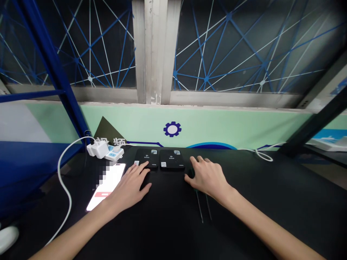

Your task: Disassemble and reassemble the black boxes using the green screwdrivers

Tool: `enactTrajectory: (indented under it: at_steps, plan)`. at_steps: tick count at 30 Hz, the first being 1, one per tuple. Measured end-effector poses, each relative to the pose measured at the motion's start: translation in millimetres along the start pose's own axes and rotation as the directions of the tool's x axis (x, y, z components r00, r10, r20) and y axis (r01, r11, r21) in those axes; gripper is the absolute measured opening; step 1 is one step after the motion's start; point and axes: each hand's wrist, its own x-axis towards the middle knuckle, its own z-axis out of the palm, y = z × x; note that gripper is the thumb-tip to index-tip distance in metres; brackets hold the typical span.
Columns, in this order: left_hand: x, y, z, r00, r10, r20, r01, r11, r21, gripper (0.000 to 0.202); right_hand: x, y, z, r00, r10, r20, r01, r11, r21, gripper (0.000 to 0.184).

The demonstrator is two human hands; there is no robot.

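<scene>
Set-top boxes, two flat black ones, lie side by side toward the back of a broad black counter that takes up the lower half of the view. Behind it rise windows crossed by blue and white lines, set in a pale, worn frame. Beneath the windows runs a light green wall panel bearing a dark blue gear emblem, and a blue metal post slants down at the left.

The left hand is loosely spread, thumb well out from the fingers, its fingertips reaching over the near edge of the left set-top box and seeming to touch it. The right hand is curled over the handles of two screwdrivers, thumb and fingers narrowed around a dark grip; how firmly it holds them I cannot tell.

A smartphone with a brightly lit screen lies partly under the left forearm, one patch of it pixelated. Next in size, a white power adapter sits beside a white power strip, with a white cable curving toward the viewer. Smallest are the screwdrivers, their thin shafts pointing toward the near edge.
</scene>
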Motion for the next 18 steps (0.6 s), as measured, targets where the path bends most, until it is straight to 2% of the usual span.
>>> enactTrajectory:
  at_steps: [3,7,12,18]
  plan:
    - [0.0,-0.2,-0.4,1.000,0.003,-0.004,-0.003,1.000,0.003,0.039,1.2,-2.6,5.9,0.978,-0.155,-0.140,0.168,0.982,0.085,0.041]
    - [0.1,-1.4,-0.9,1.000,0.013,0.002,-0.013,1.000,0.013,0.038,4.2,-6.1,23.9,0.911,-0.376,-0.168,0.406,0.890,0.208,0.053]
    - [-0.1,-2.7,-1.0,1.000,0.028,-0.010,-0.028,1.000,-0.004,0.036,5.7,-8.1,36.7,0.904,-0.408,-0.129,0.428,0.859,0.281,0.052]
    - [0.1,-3.5,-0.3,1.000,0.029,-0.003,-0.029,1.000,-0.005,0.037,5.0,-11.4,31.2,0.901,-0.384,-0.202,0.431,0.846,0.313,0.042]
